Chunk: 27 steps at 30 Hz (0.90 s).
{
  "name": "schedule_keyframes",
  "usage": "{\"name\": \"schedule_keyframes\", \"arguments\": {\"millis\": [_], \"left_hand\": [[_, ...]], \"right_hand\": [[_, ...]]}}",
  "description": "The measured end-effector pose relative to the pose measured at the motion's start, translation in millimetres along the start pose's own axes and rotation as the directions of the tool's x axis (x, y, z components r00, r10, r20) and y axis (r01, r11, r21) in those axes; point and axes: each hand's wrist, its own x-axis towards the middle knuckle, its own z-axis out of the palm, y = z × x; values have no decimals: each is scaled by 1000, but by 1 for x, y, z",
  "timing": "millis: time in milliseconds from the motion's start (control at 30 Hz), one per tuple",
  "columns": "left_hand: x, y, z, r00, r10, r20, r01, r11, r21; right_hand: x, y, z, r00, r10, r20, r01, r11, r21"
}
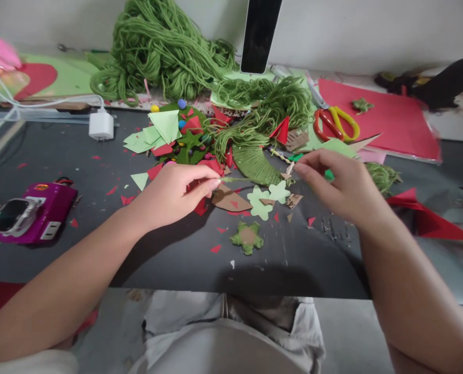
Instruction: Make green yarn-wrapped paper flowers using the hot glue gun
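Observation:
My left hand (184,189) is closed in a pinch on the end of a thin green yarn strand (235,179), which stretches to the right above the table. My right hand (332,179) is also pinched, beside a small pale scrap (290,169); what its fingertips hold, I cannot make out. Between the hands lies a curved piece wrapped in green yarn (256,163). Nearer me are a brown cardboard piece (228,199), pale green paper flowers (260,202) and a star wrapped in green yarn with a bare brown middle (249,237).
Heaped green yarn (157,47) is at the back, near a dark-screened phone (260,36). Scissors (338,123) rest by red sheets (387,117). A white charger (101,125) and a purple box (40,213) with a watch (13,215) are at left. Red scraps litter the dark table.

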Motion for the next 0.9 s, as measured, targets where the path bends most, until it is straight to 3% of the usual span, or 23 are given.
{"name": "schedule_keyframes", "arguments": {"millis": [167,400,467,567,667,800,900], "left_hand": [[1,1,-6,998,7,-69,-6,1000,14],[0,5,-3,992,66,-105,-75,994,-84],[0,7,-2,983,129,-129,-145,982,-122],[0,14,2,966,233,-113,-251,948,-195],[-1,24,9,978,210,-14,-207,946,-249],[-3,31,17,990,142,-5,-139,962,-234],[-3,29,17,994,104,-17,-105,972,-210]], "right_hand": [[-2,14,-10,995,55,-86,-58,998,-36],[1,8,3,954,-213,-212,201,977,-76],[-2,-5,9,951,-265,-159,270,963,14],[-10,-28,25,937,-349,23,336,916,218],[-19,-45,41,925,-347,153,278,895,348],[-24,-49,44,957,-250,151,182,915,360],[-23,-47,33,961,-255,110,204,918,341]]}}
